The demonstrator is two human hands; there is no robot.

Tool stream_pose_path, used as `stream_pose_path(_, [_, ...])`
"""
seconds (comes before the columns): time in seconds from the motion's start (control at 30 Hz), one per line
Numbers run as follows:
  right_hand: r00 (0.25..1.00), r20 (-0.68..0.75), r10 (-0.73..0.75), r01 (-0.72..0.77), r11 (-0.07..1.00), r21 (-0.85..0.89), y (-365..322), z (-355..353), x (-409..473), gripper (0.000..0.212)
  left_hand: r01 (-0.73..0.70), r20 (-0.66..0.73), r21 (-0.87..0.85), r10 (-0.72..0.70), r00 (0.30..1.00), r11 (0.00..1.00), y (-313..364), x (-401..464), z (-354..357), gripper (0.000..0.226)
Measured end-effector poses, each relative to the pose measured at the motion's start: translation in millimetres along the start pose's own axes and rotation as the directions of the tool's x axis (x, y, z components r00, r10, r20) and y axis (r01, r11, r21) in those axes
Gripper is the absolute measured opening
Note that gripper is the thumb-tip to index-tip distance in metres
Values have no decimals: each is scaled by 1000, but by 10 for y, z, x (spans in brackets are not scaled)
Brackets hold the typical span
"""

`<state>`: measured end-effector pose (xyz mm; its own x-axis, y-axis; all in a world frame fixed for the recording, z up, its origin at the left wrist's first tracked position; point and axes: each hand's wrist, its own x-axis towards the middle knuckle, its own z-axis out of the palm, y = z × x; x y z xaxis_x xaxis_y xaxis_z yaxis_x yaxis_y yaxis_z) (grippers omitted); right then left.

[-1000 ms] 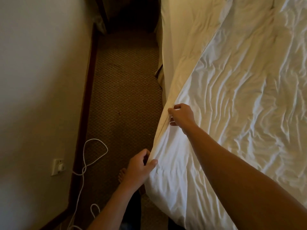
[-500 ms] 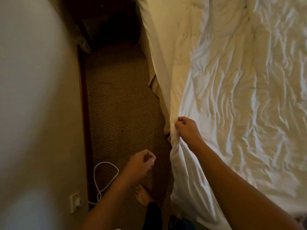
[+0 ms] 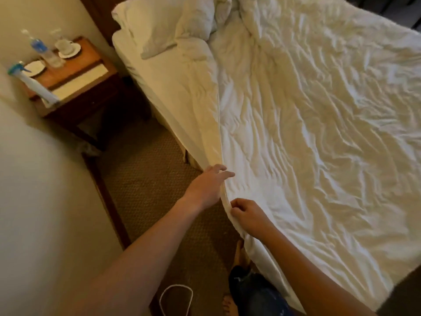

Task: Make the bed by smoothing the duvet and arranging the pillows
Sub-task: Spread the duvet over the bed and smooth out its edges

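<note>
duvet [image 3: 307, 124] edge pinched by right hand [image 3: 248, 216]; left hand [image 3: 208, 184] beside it, fingers spread, holding nothing; pillows [image 3: 164, 26] rumpled.

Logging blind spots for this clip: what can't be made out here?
Head view only:
- Left hand: fingertips at the duvet edge; grip unclear.
- Bed's far side and foot: cut off by the frame.
- Pillows: bunched, count unclear.
- Nightstand bottles: blurred, labels unreadable.
- Cable: leaves the bottom edge.
</note>
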<state>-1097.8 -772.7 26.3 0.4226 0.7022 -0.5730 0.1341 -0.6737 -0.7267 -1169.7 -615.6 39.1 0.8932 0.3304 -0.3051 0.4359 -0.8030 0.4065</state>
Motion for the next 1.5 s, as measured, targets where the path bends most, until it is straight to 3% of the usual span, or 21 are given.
stream_pose_path(0.07, [1000, -9, 2, -2, 1000, -5, -70, -116, 7, 17, -128, 137, 206, 101, 985, 970, 31, 273, -67, 55])
stream_pose_path(0.17, [999, -17, 27, -27, 1000, -10, -139, -304, -12, 17, -254, 274, 354, 160, 948, 900, -5, 580, -173, 41])
stream_pose_path(0.37, [991, -53, 123, -117, 989, 95, -199, -635, 6, 20, -414, 196, 412, 365, 910, 812, -335, 922, -476, 23])
stream_pose_path(0.47, [976, -152, 159, -134, 978, 161, -247, -639, 42, 30, -516, 134, 314, 501, 855, 797, -456, 968, -693, 21])
stream_pose_path(0.6, [933, -279, 229, -177, 964, 200, -396, -383, 76, 26, -502, 232, -11, 490, 840, 865, -457, 977, -953, 16])
stream_pose_path(0.7, [838, -485, 250, -162, 963, 217, -581, -38, 166, 11, -547, 232, -49, 542, 808, 836, -486, 1019, -1015, 19])
stream_pose_path(0.83, [572, -812, 111, -109, 992, 59, -994, 362, 406, 30, -588, 246, -120, 597, 763, 800, -543, 1041, -1109, 18])
stream_pose_path(0.9, [515, -856, 47, -70, 997, 13, -1230, 437, 478, 24, -615, 286, -166, 634, 718, 771, -589, 1026, -1182, 17])
stream_pose_path(1.0, [627, -777, 52, 45, 994, 103, -1372, 431, 478, 14, -672, 355, -199, 691, 629, 713, -693, 1039, -1298, 21])
stream_pose_path(1.1, [672, -733, 105, -11, 991, 132, -1388, 381, 399, 15, -736, 430, -145, 712, 556, 662, -866, 1184, -1395, 22])
stream_pose_path(1.27, [648, -737, 194, -21, 971, 237, -1391, 231, 330, 21, -719, 391, 51, 649, 653, 693, -1239, 1693, -1596, 38])
stream_pose_path(1.37, [633, -734, 246, -9, 950, 311, -1383, 177, 377, 27, -665, 368, 55, 604, 707, 745, -1352, 1785, -1759, 30])
stream_pose_path(1.5, [635, -721, 276, -54, 947, 316, -1419, 39, 548, 25, -591, 279, -22, 573, 771, 806, -1383, 1753, -1961, 40])
